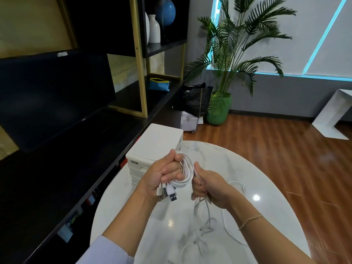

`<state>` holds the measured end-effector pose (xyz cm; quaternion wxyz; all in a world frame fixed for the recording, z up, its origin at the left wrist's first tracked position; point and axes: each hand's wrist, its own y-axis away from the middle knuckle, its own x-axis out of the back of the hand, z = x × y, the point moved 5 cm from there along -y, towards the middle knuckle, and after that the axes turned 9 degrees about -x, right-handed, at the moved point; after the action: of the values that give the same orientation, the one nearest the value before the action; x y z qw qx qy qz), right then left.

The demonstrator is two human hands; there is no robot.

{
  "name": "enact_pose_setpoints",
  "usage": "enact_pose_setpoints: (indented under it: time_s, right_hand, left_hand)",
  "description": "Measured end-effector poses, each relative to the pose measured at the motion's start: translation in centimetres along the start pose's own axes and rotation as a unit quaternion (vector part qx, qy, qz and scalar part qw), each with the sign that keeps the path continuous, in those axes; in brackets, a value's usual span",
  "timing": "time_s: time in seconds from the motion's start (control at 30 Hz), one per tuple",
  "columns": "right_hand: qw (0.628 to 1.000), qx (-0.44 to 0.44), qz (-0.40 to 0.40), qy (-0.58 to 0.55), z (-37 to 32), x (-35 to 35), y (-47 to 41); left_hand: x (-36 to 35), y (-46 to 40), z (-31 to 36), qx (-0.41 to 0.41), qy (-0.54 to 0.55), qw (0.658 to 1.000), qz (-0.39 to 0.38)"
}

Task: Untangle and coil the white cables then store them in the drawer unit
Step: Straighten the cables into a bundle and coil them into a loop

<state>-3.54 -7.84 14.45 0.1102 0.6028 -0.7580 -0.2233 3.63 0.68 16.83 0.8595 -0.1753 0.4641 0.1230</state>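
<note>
Above a round marble bench [238,168], beside a closed white drawer unit [158,143], the left hand [162,176] is gripping coiled white cables [185,174]. The right hand [209,189] is clenching loose strands [202,212], which are trailing down and risk snagging or re-tangling.

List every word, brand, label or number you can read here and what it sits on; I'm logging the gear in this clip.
Nothing here can be read with confidence.
Monitor: a small pale logo on its lower bezel, too small to read.
Monitor top edge: a white sticker, blurred.
Drawer unit: a small dark label on the top drawer's front, print illegible.
Coloured tags along the black shelf edge: blurred.
White cables: no markings visible.
</note>
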Motion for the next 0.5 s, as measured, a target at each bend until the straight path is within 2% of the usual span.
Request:
enact_pose_setpoints:
  time_s: [0.2, 0.4, 0.5]
  right_hand:
    - [0.999, -0.02, -0.034, -0.007, 0.5, -1.9, 0.6]
    - [0.99, -0.027, -0.057, 0.128, 1.0, -2.2, 0.6]
    - [0.979, -0.033, -0.032, 0.197, 1.5, -1.6, 0.2]
  left_hand:
    - [1.1, -0.2, 1.1, -0.085, 0.016, 0.986, 0.141]
    - [0.8, -0.4, 1.2, -0.1, 0.015, 0.981, 0.164]
    - [1.5, -0.4, 1.6, -0.108, -0.026, 0.977, 0.185]
